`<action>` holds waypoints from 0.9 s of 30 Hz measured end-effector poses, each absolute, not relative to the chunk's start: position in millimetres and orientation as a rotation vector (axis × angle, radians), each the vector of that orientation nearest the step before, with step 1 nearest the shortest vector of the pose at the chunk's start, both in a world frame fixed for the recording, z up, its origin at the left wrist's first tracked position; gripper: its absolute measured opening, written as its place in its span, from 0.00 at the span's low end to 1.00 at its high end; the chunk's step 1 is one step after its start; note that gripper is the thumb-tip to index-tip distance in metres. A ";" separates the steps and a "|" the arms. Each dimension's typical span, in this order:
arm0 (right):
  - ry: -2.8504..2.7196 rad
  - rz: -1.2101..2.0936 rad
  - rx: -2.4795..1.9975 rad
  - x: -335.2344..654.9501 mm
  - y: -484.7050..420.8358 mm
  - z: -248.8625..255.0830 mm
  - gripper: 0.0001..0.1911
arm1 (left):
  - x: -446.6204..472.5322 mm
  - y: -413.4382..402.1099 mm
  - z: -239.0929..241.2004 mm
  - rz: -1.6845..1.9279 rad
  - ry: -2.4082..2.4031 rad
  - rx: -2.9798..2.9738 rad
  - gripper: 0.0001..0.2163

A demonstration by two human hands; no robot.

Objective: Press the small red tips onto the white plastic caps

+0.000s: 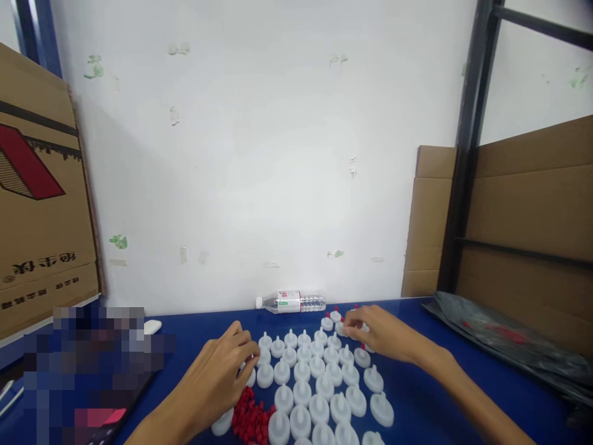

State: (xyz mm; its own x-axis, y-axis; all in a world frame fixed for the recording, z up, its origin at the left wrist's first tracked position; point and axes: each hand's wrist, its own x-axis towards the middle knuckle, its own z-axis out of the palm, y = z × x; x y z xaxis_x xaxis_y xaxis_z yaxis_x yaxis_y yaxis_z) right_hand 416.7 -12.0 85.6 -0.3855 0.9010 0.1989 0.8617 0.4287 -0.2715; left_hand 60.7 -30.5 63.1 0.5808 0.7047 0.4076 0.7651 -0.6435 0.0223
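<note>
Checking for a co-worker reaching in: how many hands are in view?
2. The left hand is at the left edge of the white caps, beside the red pieces; the right hand touches caps at their far right corner. No others show.

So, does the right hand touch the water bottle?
Apart. The head view shows blue table between the right hand and the water bottle lying by the wall.

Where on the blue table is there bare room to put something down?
Bare blue table lies between the water bottle and the left hand, and between the white caps and the black bag. Crowded: the middle, with caps and red pieces.
</note>
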 end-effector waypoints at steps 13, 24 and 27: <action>-2.480 0.100 -1.299 399.7 -14.4 72.6 0.28 | 62.0 -39.7 63.9 -0.371 -1.392 -2.809 0.11; -2.263 -0.074 -1.319 389.6 -20.2 80.5 0.22 | 61.8 -36.4 50.6 -0.359 -1.386 -2.810 0.10; -2.228 -0.097 -1.316 388.2 -20.7 78.4 0.18 | 61.4 -37.0 46.8 -0.393 -1.371 -2.810 0.10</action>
